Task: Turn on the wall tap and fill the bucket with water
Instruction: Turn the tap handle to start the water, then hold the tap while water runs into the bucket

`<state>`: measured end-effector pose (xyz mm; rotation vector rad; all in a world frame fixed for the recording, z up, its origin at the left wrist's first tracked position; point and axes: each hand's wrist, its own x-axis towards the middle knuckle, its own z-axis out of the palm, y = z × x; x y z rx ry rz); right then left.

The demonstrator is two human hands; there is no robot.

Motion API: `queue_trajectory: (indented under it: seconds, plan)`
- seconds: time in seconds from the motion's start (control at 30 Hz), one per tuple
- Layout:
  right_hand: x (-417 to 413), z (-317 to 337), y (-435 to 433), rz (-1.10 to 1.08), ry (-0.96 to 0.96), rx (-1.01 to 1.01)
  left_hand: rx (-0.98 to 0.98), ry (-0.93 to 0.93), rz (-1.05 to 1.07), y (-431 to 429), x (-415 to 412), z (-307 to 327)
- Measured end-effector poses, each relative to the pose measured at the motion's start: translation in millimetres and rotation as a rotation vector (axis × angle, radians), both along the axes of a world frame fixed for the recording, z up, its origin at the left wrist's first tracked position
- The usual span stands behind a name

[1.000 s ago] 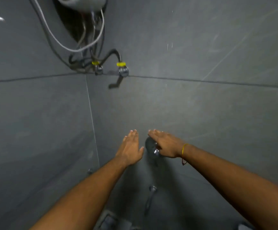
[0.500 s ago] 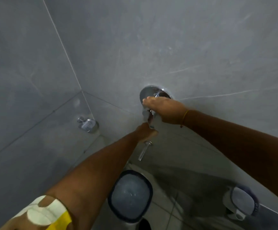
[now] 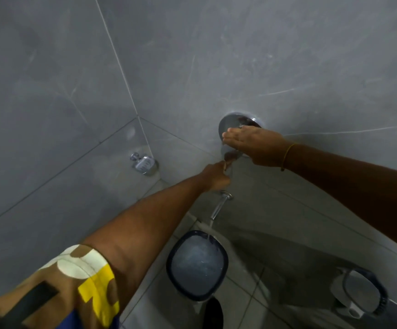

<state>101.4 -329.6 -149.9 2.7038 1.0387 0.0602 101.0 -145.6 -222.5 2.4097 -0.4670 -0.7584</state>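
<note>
A round chrome tap control is set in the grey tiled wall. My right hand lies over it, gripping its lever. My left hand sits just below, fingers closed near the lever's tip; what it holds is hidden. Lower on the wall a chrome spout pours a stream of water into a dark-rimmed bucket on the floor. The bucket holds rippling water.
A chrome soap holder is fixed in the wall corner at left. A second dark-rimmed container stands on the floor at right. Grey floor tiles surround the bucket. A dark foot shows near the bucket's front.
The view has tilted down from the upper wall to the floor. Water now runs from the spout into the bucket; half a second ago none flowed. My left hand has dropped below the control.
</note>
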Motion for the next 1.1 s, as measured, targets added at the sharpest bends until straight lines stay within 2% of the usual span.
queue_trajectory:
  seconds: [0.63,0.9,1.1]
  plan:
    - [-5.5,-1.3,3.8,0.033,-0.146,-0.134,0.017,-0.006,-0.06,9.2,-7.8,-7.2]
    - [-11.5,-0.9,6.4,-0.01,-0.204,-0.053,0.013,-0.004,-0.051,7.1,-9.6,-11.1]
    - [-10.0,-1.3,10.3,-0.024,-0.215,-0.075,0.018,0.0,-0.034,7.1,-11.7,-12.1]
